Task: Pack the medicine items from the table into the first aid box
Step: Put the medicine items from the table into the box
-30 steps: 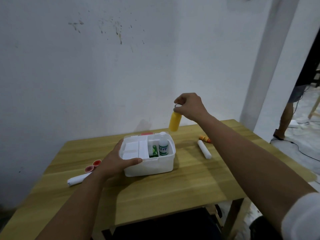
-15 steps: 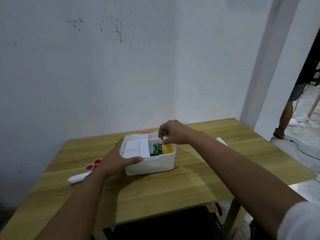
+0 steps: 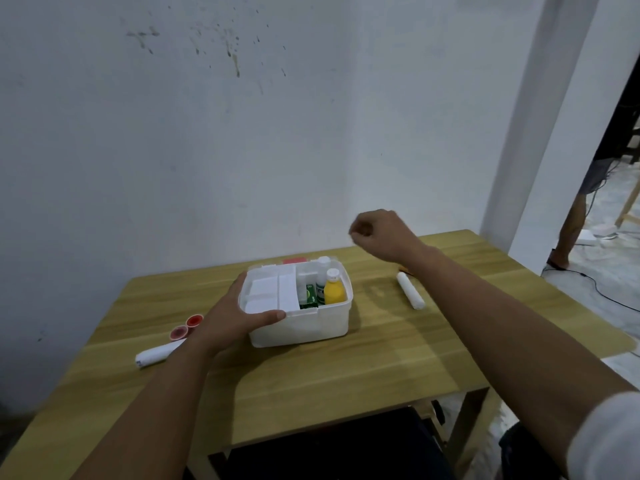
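The white first aid box [image 3: 311, 323] stands open at the middle of the wooden table [image 3: 346, 375]. Inside its right compartment stand a yellow bottle [image 3: 334, 291], a white bottle [image 3: 322, 282] and a green packet [image 3: 309, 296]. My left hand [image 3: 239, 315] grips the box's front left corner, thumb along the rim. My right hand [image 3: 379, 237] hovers above and to the right of the box, fingers curled, nothing in it. A white roll [image 3: 410, 290] lies right of the box, with an orange item [image 3: 405, 270] peeking out behind my right forearm.
Left of the box lie two small red caps [image 3: 187, 327] and a white tube [image 3: 157, 354]. A white wall rises right behind the table. At the far right a person's leg [image 3: 571, 230] and floor cables [image 3: 602, 289] show through a doorway.
My right hand lowered the yellow bottle into the box's right compartment, let go of it, and rose up and to the right. My left hand stayed on the box.
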`<action>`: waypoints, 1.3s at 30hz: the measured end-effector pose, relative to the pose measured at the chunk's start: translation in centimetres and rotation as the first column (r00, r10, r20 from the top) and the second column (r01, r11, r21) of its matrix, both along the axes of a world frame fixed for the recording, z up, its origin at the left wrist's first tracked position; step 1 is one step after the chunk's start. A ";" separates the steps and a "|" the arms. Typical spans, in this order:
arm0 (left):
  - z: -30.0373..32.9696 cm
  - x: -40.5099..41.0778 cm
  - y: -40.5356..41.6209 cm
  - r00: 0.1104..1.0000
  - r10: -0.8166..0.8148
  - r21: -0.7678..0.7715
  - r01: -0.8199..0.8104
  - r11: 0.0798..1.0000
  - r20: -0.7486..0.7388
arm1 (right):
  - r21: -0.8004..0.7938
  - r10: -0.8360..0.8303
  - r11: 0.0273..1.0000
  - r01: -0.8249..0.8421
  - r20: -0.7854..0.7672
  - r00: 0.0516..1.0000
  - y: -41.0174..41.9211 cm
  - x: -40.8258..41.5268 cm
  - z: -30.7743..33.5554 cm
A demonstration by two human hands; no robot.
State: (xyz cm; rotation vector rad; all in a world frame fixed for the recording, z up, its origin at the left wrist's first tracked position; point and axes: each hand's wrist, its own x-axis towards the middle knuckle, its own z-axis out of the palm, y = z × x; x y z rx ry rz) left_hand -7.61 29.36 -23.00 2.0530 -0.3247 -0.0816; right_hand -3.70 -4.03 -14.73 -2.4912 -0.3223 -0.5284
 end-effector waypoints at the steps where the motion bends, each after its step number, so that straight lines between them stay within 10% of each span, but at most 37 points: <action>1: 0.0 0.0 0.0 1.000 0.003 -0.005 -0.003 1.000 0.001 | -0.049 -0.088 0.995 0.087 -0.037 0.995 -1.6 0.8 -0.6; 8: 0.0 0.2 0.0 1.000 0.004 0.022 -0.005 1.000 0.019 | -0.582 -0.560 0.755 0.301 -0.335 0.758 -8.6 3.7 -5.3; 14: 0.2 -0.2 -0.5 1.000 0.004 0.017 -0.004 1.000 0.001 | -0.622 -0.601 0.717 0.315 -0.321 0.732 -8.7 4.2 -7.7; 21: 0.4 -0.3 -0.4 1.000 0.012 0.005 -0.013 1.000 0.009 | -0.106 -0.357 0.934 0.341 -0.288 0.889 -6.3 3.3 -2.3; 27: 0.1 0.1 -0.2 1.000 0.013 0.009 -0.013 1.000 0.003 | 0.149 0.077 0.988 -0.035 -0.285 0.956 0.6 0.3 5.2; 39: -0.2 0.2 -0.3 1.000 0.012 0.042 -0.012 0.999 -0.005 | -0.714 0.007 0.664 -0.224 -0.294 0.956 11.8 -1.4 1.1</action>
